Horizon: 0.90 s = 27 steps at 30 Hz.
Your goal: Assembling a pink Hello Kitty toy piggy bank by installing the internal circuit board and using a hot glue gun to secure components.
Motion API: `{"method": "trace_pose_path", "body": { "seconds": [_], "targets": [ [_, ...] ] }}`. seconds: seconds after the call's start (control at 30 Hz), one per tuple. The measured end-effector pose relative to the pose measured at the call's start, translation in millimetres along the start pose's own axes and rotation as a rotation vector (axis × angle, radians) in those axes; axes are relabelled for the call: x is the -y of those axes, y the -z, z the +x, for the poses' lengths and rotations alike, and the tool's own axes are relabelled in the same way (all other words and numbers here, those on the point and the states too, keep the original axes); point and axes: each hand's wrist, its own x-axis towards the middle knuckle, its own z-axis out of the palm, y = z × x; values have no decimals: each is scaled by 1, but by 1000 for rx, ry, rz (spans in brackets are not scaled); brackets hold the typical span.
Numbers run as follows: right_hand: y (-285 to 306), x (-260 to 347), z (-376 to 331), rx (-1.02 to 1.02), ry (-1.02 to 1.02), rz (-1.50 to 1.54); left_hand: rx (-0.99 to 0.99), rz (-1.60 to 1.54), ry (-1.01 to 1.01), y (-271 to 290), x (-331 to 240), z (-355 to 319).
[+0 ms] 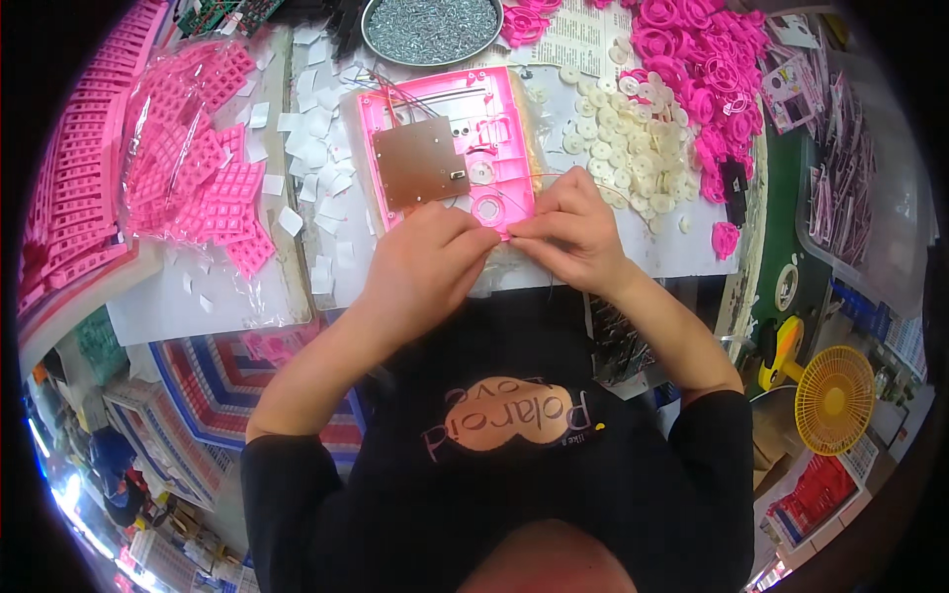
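A pink plastic casing (521,148) lies open in front of me, its inside facing up. Over its left half sits a brown circuit board (420,161), with dark and red wires (395,94) at its upper end. At the casing's near edge my left hand (435,252) is closed in a pinch. My right hand (576,232) pinches right beside it, the fingertips of both nearly meeting. What they hold is too small and too covered to make out. A thin red wire (603,186) runs past my right hand's knuckles.
Behind the casing stands a round metal tray (370,40) of small screws. Cream discs (618,138) and magenta plastic parts (692,59) are heaped to the right. Bagged pink keypads (188,148) and white paper pieces (314,124) lie left. A yellow fan (833,400) stands lower right.
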Motion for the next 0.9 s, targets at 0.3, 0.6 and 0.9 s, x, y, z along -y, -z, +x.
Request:
{"method": "trace_pose_path", "body": {
  "seconds": [0.3, 0.6, 0.9],
  "targets": [
    [22, 27, 0, 231, 173, -502, 120, 144, -127, -2, 3, -2],
    [29, 28, 93, 396, -206, -248, 116, 183, -176, -3, 5, 0],
    [-42, -21, 155, 325, -161, -489, 124, 2, -10, 6, 0, -1]
  ]
}}
